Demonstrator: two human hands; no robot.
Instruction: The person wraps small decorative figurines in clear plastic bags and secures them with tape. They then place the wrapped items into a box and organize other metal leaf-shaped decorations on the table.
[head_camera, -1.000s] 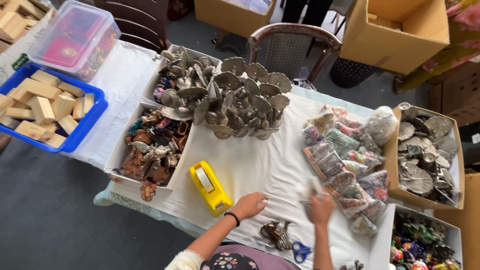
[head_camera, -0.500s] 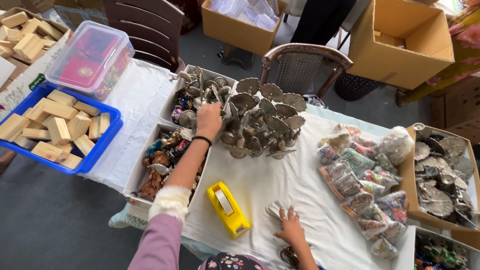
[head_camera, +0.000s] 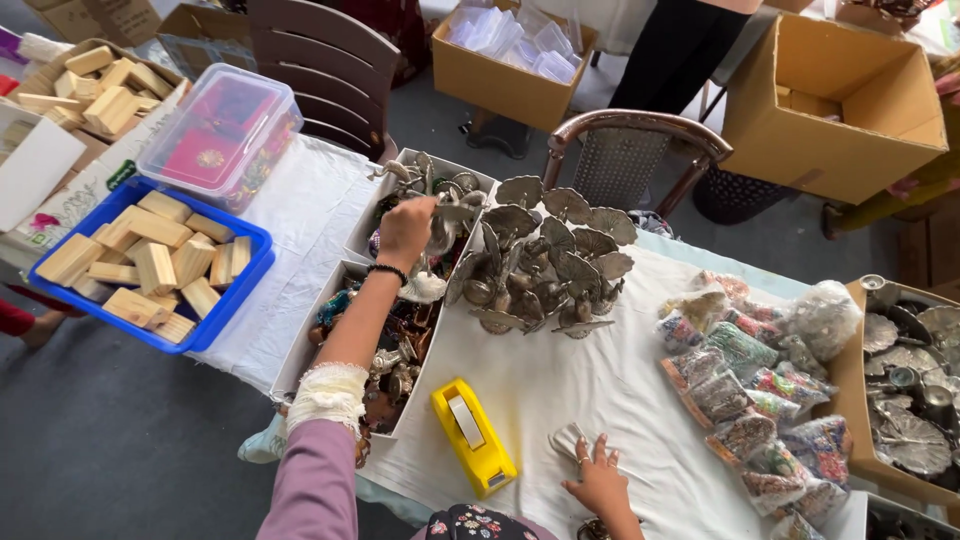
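1. The left hand (head_camera: 407, 228) closes on a silver metal ornament (head_camera: 447, 222) in the far white tray (head_camera: 362, 238). It looks stiff, weighty and thin-edged (best held by its stem).
2. The right hand (head_camera: 601, 482) rests flat, released, on a small clear packet (head_camera: 568, 440).
3. Since 0.5 s ago, the left arm has barely shifted.

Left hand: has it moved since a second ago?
Yes. The left hand went from the white cloth beside the yellow tape dispenser up to the metal pieces in the far tray.

Dull grey metal ornaments (head_camera: 545, 262), matt white cloth table cover (head_camera: 560, 390), glossy yellow plastic tape dispenser (head_camera: 473, 437), rough pale wooden blocks (head_camera: 150, 262)
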